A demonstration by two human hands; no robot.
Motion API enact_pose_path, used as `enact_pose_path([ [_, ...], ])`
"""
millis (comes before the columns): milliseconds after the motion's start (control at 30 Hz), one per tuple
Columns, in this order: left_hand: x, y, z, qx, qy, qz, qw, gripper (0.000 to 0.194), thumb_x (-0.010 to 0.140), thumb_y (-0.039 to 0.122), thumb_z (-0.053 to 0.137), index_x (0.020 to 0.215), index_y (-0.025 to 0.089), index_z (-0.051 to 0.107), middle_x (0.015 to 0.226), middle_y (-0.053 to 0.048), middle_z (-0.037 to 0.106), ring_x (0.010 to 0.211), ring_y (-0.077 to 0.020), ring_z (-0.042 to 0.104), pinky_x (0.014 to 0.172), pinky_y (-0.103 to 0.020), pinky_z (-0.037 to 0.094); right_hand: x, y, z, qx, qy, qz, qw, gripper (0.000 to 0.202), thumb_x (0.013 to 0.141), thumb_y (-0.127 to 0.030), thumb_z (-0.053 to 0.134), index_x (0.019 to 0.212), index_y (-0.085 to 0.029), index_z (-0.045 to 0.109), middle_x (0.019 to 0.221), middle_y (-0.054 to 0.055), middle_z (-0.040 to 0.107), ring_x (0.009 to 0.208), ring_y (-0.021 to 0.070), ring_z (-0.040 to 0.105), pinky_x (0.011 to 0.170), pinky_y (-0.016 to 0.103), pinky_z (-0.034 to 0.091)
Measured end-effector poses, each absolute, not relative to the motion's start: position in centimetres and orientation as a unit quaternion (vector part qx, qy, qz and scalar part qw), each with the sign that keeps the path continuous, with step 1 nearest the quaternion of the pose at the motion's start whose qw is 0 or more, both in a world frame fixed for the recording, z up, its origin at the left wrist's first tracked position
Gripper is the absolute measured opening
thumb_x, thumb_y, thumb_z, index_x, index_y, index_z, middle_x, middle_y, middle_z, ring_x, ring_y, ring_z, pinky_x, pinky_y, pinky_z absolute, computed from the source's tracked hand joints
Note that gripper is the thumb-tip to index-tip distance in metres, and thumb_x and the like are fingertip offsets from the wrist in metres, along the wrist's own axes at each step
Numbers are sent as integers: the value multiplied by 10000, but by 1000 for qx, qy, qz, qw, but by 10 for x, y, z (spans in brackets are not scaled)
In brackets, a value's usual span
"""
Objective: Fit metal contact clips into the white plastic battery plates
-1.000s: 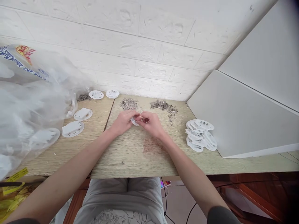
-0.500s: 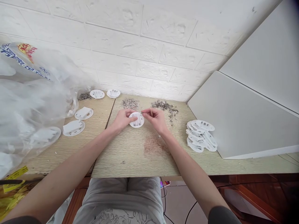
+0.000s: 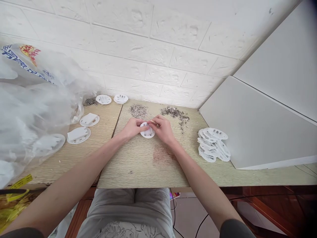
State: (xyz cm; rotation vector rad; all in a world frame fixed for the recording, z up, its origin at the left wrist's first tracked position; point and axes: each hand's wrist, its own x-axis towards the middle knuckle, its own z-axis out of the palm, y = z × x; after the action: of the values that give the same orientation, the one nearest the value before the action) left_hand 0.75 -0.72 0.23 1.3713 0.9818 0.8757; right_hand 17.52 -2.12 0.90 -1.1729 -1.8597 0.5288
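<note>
My left hand [image 3: 133, 128] grips the left edge of a round white plastic battery holder [image 3: 148, 133], thumb laid over its face. Metal contacts show in the holder's slots. At its upper right edge, the fingers of my right hand [image 3: 161, 128] are pinched together against the holder; whatever small piece they hold is too small and covered to make out. Just beyond my hands lie a pile of small silvery metal pieces [image 3: 138, 111] and, farther right, a darker heap of metal pieces [image 3: 172, 111].
A stack of white battery holders [image 3: 213, 145] stands at the right, beside a grey panel [image 3: 267, 125]. Large plastic bags [image 3: 37, 105] fill the left side. More round white holders [image 3: 78, 135] rest near them. A white brick-pattern wall [image 3: 158, 76] closes off the back.
My right hand has moved left and in over the holder's top edge. The holder has shifted slightly right and towards me in my left hand.
</note>
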Motion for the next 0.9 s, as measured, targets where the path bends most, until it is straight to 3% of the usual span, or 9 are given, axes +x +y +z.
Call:
enact_pose_path([
  [300, 9, -5, 1, 518, 396, 408, 639, 373, 640, 478, 764, 801, 141, 743, 804, -73, 725, 746, -174, 641, 736, -307, 515, 180, -17, 10, -499, -687, 300, 434, 72, 770, -239, 645, 766, -167, 646, 777, 9, 564, 713, 135, 514, 639, 267, 394],
  [667, 10, -4, 0, 501, 412, 413, 639, 366, 594, 480, 786, 676, 134, 700, 665, -39, 665, 643, -143, 588, 634, -266, 467, 179, -19, 12, -488, -721, 259, 418, 132, 816, -294, 594, 770, -177, 633, 776, 12, 524, 721, 141, 494, 641, 278, 379],
  [900, 11, -6, 3, 517, 422, 410, 622, 380, 602, 494, 772, 729, 139, 724, 698, -49, 689, 646, -147, 583, 625, -270, 456, 177, -18, 10, -512, -692, 291, 417, 132, 760, -297, 631, 711, -180, 596, 759, 18, 566, 724, 150, 513, 655, 290, 395],
])
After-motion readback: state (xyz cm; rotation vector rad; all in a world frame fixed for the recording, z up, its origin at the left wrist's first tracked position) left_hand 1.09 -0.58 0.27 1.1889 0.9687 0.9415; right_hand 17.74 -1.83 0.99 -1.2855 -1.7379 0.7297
